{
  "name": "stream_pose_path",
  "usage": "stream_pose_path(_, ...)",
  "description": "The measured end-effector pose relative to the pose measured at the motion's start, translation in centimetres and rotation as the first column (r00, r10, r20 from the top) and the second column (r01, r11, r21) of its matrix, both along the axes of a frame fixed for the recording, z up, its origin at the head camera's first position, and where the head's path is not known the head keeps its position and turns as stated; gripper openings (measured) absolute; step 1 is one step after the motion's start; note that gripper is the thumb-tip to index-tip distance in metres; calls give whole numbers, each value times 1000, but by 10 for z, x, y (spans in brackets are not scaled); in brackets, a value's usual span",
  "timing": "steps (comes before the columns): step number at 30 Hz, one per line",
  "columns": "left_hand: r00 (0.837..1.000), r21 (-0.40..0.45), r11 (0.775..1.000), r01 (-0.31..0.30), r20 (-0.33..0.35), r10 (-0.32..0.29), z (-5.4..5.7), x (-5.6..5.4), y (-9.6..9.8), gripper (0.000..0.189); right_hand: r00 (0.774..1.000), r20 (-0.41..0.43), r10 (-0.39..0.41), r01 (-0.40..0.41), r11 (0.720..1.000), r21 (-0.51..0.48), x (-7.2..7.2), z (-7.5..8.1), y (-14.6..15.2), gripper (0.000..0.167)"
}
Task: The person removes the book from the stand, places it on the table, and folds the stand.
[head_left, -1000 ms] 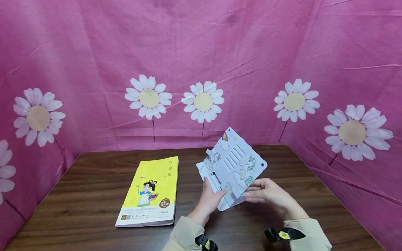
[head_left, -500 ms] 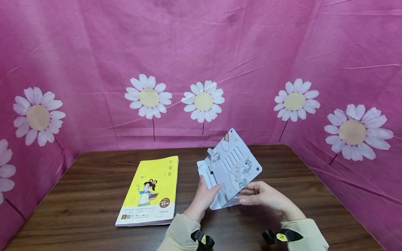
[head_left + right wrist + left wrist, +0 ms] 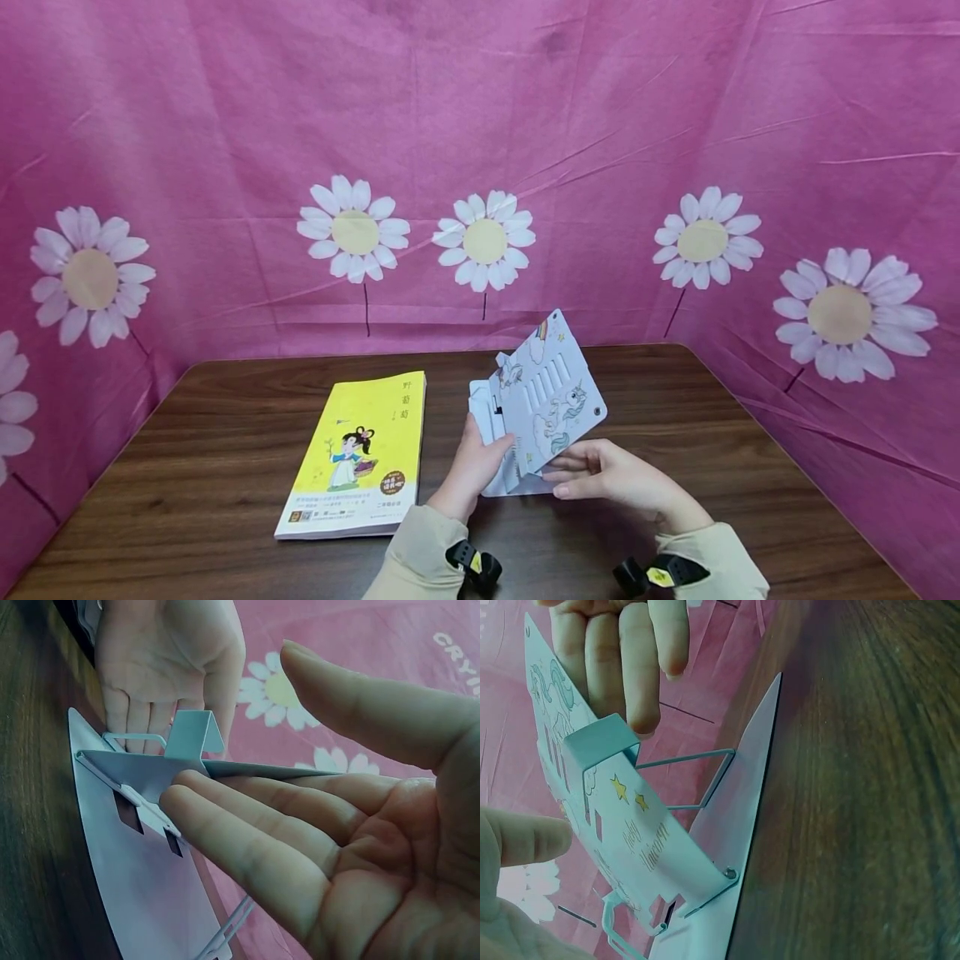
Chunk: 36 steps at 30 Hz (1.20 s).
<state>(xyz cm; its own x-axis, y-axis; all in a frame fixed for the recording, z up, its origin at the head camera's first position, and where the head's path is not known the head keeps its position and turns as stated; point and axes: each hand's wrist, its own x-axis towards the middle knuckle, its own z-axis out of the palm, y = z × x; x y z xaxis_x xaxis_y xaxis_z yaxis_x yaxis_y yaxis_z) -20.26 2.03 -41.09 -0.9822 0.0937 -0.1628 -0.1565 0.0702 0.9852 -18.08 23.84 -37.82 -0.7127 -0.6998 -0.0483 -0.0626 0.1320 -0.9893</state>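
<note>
**On the tabletop [image 3: 225,467], right of centre: a pale unicorn stand [image 3: 552,421] at a slant**

To the right of a yellow book, we note the stand between the two hands, its panel tilted above a flat base plate [image 3: 741,802]. Whether the whole base plate touches the wood, we cannot tell. The panel carries line-drawn unicorns, a small rainbow, yellow stars and a row of parallel slots. In the left wrist view we record a bent wire support [image 3: 718,778] between panel and base plate, gold lettering low on the panel, and a folded tab [image 3: 600,744] standing out from the stand.

Left hand [image 3: 468,471]: at the stand's near left side, fingers extended along it, thumb stretched toward the front of the panel. We read it as open, not curled round anything; exact contact of the fingertips is partly hidden.

Right hand [image 3: 626,482]: at the panel's lower right edge. The right wrist view shows us straight fingers lying along the panel and the thumb well apart from them, so we log this one as open too.

Both forearms wear cream sleeves [image 3: 420,546] with black wristbands [image 3: 472,562] bearing a yellow patch. Left of the stand, and apart from it, we see the book [image 3: 375,442] lying flat: yellow cover, cartoon figure with a basket, white lower band. Behind the tabletop we observe a pink cloth [image 3: 480,100] printed with white daisies [image 3: 483,242].
</note>
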Motion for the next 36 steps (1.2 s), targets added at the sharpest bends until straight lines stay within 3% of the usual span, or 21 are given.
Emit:
stream_pose_path(8, 1000, -47, 999, -4, -12, 3, 5, 4, 1, 83, 1000, 12, -18, 19, 1000, -11, 0, 2, 3, 57)
stream_pose_path(16, 994, -111, 994, 16, -104, -28, 11, 9, 8, 77, 999, 35, -35, 36, 999, -30, -4, 5, 14, 49)
stream_pose_path(22, 966, -231, 973, 9, -250, -69, 8, 13, 12, 79, 997, 57, -60, 65, 993, -100, -4, 9, 24, 51)
stream_pose_path(27, 946, -289, 956, 51, -293, -139, 8, 18, 18, 88, 995, 68, -68, 77, 987, -141, -5, 10, 33, 50)
stream_pose_path(36, 926, -329, 938, 107, -310, -214, 7, 27, 28, 96, 978, 130, -161, 182, 968, -172, -4, 14, 48, 28)
